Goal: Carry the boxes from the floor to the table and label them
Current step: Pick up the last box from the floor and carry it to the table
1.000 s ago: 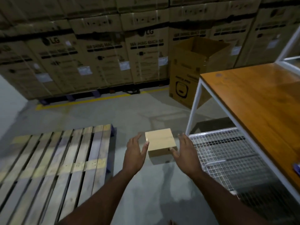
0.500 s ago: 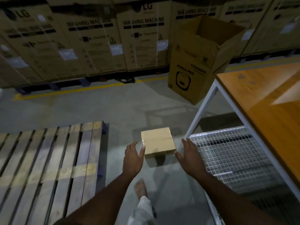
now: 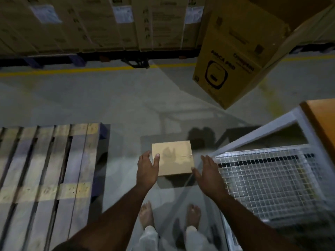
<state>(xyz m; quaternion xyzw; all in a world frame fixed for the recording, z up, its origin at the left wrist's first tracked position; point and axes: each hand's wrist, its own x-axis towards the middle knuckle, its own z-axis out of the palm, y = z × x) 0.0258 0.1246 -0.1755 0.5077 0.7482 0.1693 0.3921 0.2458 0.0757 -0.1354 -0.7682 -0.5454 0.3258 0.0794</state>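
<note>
Below, open hands (image 3: 147, 167) flank a smooth square cardboard box (image 3: 173, 158).

head cam | steep down-fwd | floor (image 3: 112, 109) near | single view

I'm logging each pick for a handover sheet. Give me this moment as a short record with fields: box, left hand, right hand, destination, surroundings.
box: small cardboard box, closed, on the concrete floor
left hand: left hand at the box's left side, thumb on the top face, no full grip yet
right hand: right hand open beside the box's right edge; contact cannot be told
destination: wooden table top at right, wire mesh shelf beneath
surroundings: wooden pallet at left; open carton behind; stacked cartons along the back
</note>
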